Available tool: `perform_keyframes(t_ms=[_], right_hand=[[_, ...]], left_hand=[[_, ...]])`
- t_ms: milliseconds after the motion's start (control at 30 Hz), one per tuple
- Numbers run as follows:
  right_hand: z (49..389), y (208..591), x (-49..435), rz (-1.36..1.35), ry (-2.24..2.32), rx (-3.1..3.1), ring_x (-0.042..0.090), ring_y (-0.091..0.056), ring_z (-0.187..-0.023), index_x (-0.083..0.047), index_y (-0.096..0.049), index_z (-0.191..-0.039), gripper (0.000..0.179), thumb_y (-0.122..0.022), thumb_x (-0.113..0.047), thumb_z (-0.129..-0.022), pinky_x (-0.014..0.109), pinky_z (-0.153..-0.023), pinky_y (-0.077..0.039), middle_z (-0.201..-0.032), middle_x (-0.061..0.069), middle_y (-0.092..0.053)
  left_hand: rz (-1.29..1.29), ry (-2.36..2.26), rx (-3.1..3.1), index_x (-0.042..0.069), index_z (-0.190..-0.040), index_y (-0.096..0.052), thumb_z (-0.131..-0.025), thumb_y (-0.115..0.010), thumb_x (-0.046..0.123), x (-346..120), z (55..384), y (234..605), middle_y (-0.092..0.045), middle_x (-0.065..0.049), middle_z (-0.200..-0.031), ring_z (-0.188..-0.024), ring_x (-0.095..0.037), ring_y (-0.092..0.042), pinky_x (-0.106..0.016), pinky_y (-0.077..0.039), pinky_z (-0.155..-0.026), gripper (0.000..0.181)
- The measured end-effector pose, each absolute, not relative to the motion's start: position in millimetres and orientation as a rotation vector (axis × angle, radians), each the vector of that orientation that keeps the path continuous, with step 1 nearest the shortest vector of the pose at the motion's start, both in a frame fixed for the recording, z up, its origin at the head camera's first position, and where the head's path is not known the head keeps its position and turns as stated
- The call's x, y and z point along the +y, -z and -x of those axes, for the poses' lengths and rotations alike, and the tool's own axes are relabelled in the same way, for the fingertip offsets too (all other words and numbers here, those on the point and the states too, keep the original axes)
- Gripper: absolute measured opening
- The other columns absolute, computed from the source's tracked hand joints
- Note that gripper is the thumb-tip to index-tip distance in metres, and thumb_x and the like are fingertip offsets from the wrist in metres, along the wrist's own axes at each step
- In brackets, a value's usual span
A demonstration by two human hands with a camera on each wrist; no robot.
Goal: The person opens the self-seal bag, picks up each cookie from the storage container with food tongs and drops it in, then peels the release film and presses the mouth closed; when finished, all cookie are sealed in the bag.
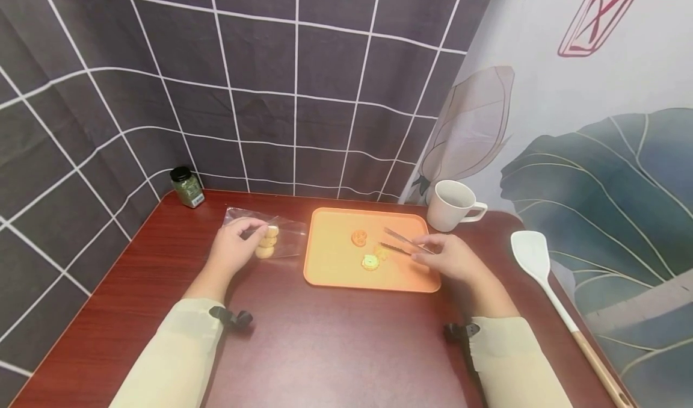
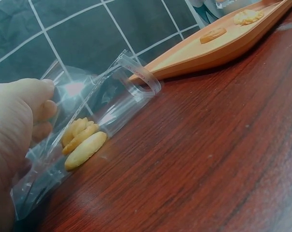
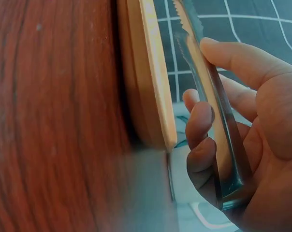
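Note:
In the head view my left hand (image 1: pixel 231 247) pinches a transparent plastic bag (image 1: pixel 292 236) lying left of the orange tray. Several golden cookies (image 2: pixel 85 150) lie inside the bag, overlapping one another. My right hand (image 1: pixel 453 256) holds metal tongs (image 3: pixel 223 116) with serrated tips, fingers and thumb round both arms. The tips stand apart over the orange tray (image 1: pixel 327 269), with nothing seen between them. On the tray are a pretzel-shaped cookie (image 1: pixel 359 238), a round cookie with a pale centre (image 1: pixel 370 262) and a fainter cookie (image 1: pixel 381 251) beside it.
A white mug (image 1: pixel 453 206) stands behind the tray's right end. Along the table's right side lies a white spatula (image 1: pixel 533 257) with a wooden handle. A black-lidded jar of green flakes (image 1: pixel 187 188) is at the back left, near the tiled-pattern curtain (image 1: pixel 265 116).

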State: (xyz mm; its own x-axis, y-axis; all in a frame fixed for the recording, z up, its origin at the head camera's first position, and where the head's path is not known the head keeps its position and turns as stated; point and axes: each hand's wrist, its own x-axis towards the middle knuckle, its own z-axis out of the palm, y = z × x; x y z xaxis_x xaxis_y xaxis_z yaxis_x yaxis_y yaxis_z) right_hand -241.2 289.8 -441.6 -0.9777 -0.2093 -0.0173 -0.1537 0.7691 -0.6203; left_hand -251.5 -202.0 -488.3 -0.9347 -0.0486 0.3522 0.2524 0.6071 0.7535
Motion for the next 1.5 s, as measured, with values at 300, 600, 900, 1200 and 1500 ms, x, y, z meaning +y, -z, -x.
perform_keyframes(t_ms=[300, 600, 900, 1200, 1500], right_hand=[[240.7, 445.9, 289.2, 0.291, 1.040, 2.798, 0.018, -0.064, -0.087, -0.011, -0.078, -0.123, 0.042, -0.088, -0.033, -0.088, 0.030, -0.079, -0.053, -0.094, 0.004, -0.077], [239.3, 443.5, 290.9, 0.284, 1.009, 2.773, 0.020, -0.068, -0.095, -0.011, -0.079, -0.122, 0.041, -0.088, -0.032, -0.088, 0.034, -0.087, -0.056, -0.104, 0.007, -0.081], [238.2, 441.0, 289.3, 0.289, 0.963, 2.770, 0.018, -0.070, -0.095, -0.009, -0.079, -0.122, 0.040, -0.087, -0.030, -0.090, 0.034, -0.087, -0.057, -0.103, 0.006, -0.082], [239.9, 439.5, 289.4, 0.331, 0.910, 2.779, 0.017, -0.070, -0.095, -0.009, -0.079, -0.122, 0.040, -0.088, -0.030, -0.088, 0.030, -0.085, -0.056, -0.104, 0.007, -0.083], [240.8, 441.3, 291.5, 0.337, 0.876, 2.767, 0.021, -0.069, -0.100, -0.009, -0.079, -0.124, 0.042, -0.089, -0.022, -0.085, 0.034, -0.090, -0.056, -0.109, 0.009, -0.082]], left_hand=[[0.156, 1.233, -2.500, 0.011, -0.112, -0.081, -0.102, -0.074, 0.026, -202.5, 248.7, 486.4, -0.081, -0.011, -0.118, -0.112, -0.030, -0.073, -0.039, -0.053, -0.095, 0.020], [0.149, 1.247, -2.505, 0.011, -0.113, -0.081, -0.102, -0.074, 0.027, -202.3, 250.1, 488.3, -0.081, -0.012, -0.119, -0.112, -0.031, -0.072, -0.047, -0.054, -0.098, 0.020], [0.152, 1.249, -2.505, 0.012, -0.112, -0.081, -0.102, -0.074, 0.027, -202.2, 251.2, 487.7, -0.080, -0.011, -0.119, -0.113, -0.030, -0.072, -0.046, -0.054, -0.098, 0.020], [0.151, 1.255, -2.505, 0.013, -0.112, -0.080, -0.101, -0.075, 0.028, -202.4, 251.7, 489.2, -0.080, -0.010, -0.121, -0.116, -0.029, -0.072, -0.046, -0.053, -0.099, 0.020], [0.146, 1.249, -2.509, 0.014, -0.112, -0.081, -0.101, -0.075, 0.030, -202.1, 251.2, 487.7, -0.081, -0.008, -0.120, -0.113, -0.025, -0.072, -0.037, -0.053, -0.095, 0.020]])
